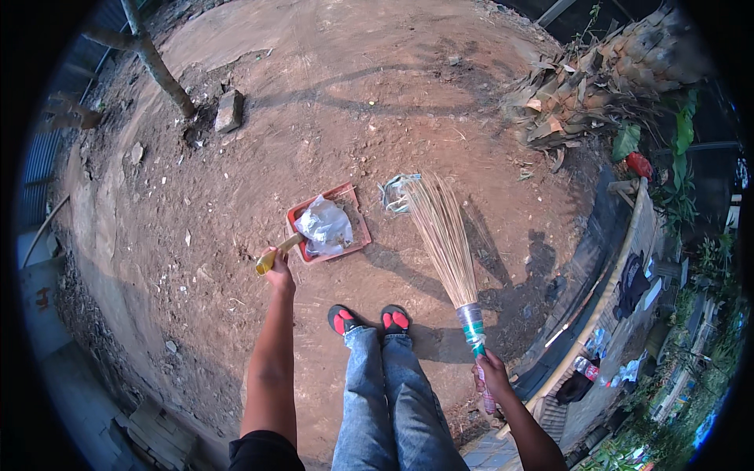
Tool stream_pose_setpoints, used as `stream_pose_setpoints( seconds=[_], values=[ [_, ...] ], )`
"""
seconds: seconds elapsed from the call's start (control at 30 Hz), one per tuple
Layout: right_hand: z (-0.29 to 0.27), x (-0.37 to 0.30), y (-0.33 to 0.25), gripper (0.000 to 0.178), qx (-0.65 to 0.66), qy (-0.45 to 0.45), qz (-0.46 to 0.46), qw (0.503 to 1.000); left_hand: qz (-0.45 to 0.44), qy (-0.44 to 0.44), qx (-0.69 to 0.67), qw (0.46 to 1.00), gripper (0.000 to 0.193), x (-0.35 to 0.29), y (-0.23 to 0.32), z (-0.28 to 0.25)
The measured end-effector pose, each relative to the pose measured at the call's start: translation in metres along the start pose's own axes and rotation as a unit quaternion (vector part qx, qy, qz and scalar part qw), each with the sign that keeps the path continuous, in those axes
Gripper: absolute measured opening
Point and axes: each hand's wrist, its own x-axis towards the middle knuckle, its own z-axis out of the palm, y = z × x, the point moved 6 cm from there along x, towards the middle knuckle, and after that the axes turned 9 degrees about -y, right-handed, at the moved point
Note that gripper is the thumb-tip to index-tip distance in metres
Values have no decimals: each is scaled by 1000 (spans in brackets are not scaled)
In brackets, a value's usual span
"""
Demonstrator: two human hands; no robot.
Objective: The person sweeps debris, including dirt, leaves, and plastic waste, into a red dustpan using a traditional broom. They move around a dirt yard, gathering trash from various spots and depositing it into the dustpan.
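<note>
Head view: red plastic dustpan (363, 232) = landmark, sitting on the soil (196, 228) ahead of the person's feet. Shallow, boxy, flat rim, dirt on it. Left hand (279, 272) is at the pan's near-left corner, fingers clamped round its yellowish handle (291, 242), a smooth rod. Crumpled white sheet (323, 226), thin and plastic-looking, lies in the pan.

Right hand (491, 375) is right of and nearer the person than the pan, fingers wrapped on the broom (441, 235). Broom: long, stiff, straw-coloured bristles fanning out, grip bound in grey, teal and pinkish wrap. Bristle tips reach a crinkled bluish clear plastic scrap (395, 194) just right of the pan; can't tell if they press on it.

Labels: bottle (585, 367) with a red label, far right of the pan, print too small to read.

Textures: soil reddish, crumbly, littered. Beyond-left of the pan, a rough grey block (229, 111) by a slim bare trunk (157, 71). Beyond-right, a thick scaly trunk (573, 94). Nearer than the pan, dark shoes (395, 319) with red inside, faded denim jeans (369, 392).
</note>
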Motion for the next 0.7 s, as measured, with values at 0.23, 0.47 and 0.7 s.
stream_pose_setpoints(
  seconds=[0.23,0.47,0.7],
  values=[
    [-5,81,17,14,-58,155,-50,985,-21,-35,48,998,17,-2,3,5],
    [78,44,28,20,-135,-74,37,987,-29,-49,44,997,19,2,4,-10],
    [97,-37,21,36,-200,-124,22,972,-52,-51,18,997,19,2,6,-13]
  ],
)
